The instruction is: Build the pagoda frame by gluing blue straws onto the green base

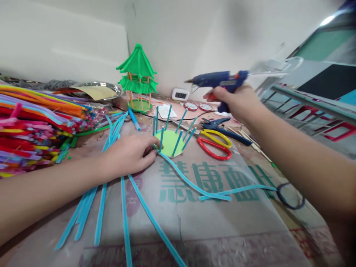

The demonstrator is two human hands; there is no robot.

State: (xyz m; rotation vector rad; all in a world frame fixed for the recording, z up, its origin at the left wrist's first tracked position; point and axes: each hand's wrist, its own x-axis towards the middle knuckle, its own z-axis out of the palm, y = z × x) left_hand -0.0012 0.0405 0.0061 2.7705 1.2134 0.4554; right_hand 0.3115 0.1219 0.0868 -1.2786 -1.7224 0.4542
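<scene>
Pinching a fuzzy sky-blue strip (182, 177) at a round lime-green base (171, 142), seemingly for steadiness, left hand (139, 152) curls while right hand (239, 104) clasps a blue plastic glue gun (213, 79)

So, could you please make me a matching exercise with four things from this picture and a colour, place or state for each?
Things:
1. Glue gun
2. Round light-green base
3. Pagoda model
4. Digital clock

Descriptions:
A. Green, two-tiered
B. Bearing upright or leaning teal sticks, beside the left hand
C. White, near the wall
D. Held in the right hand

Pairs: 1-D, 2-B, 3-A, 4-C
</scene>
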